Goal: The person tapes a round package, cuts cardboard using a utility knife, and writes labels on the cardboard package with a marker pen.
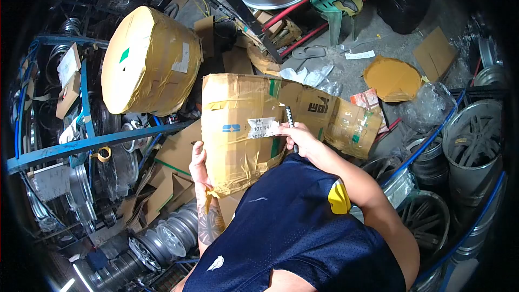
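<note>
A cardboard-wrapped package (232, 151), bound in brown tape, stands upright against my front. On its face sits a white label (261, 128) with black handwriting. My right hand (298, 136) is closed around a slim black-and-white stick-like tool (290, 114), whose exact kind I cannot make out. Its fingertips touch the label's right edge. Along the package's left side rests my left hand (199, 163), thumb pointing up; its other fingers are partly hidden behind the cardboard.
A large round wrapped package (151, 62) stands at left, above a blue metal rack (97, 143). Alloy wheels (473, 140) are stacked at right. Behind lie a green plastic stool (335, 2), a black bag (403, 0), a slipper (309, 52) and cardboard scraps (392, 78).
</note>
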Motion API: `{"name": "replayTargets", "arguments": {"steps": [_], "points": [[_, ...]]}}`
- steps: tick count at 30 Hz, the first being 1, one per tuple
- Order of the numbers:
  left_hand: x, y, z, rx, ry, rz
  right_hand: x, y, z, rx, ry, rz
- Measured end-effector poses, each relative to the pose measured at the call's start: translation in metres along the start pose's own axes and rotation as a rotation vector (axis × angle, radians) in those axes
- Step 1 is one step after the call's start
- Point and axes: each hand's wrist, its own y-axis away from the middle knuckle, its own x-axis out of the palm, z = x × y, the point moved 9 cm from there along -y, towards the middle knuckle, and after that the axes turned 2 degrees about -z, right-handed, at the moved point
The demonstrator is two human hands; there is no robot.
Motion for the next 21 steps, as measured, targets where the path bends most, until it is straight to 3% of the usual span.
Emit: {"name": "replayTargets", "arguments": {"steps": [10,21], "points": [[-0.014,-0.004,0.003,0.018,-0.033,-0.008,0.0,0.001,-0.003,0.125,-0.124,0.076],[-0.014,-0.002,0.004,0.058,-0.038,-0.011,-0.004,0.021,0.014,0.08,-0.239,0.075]]}}
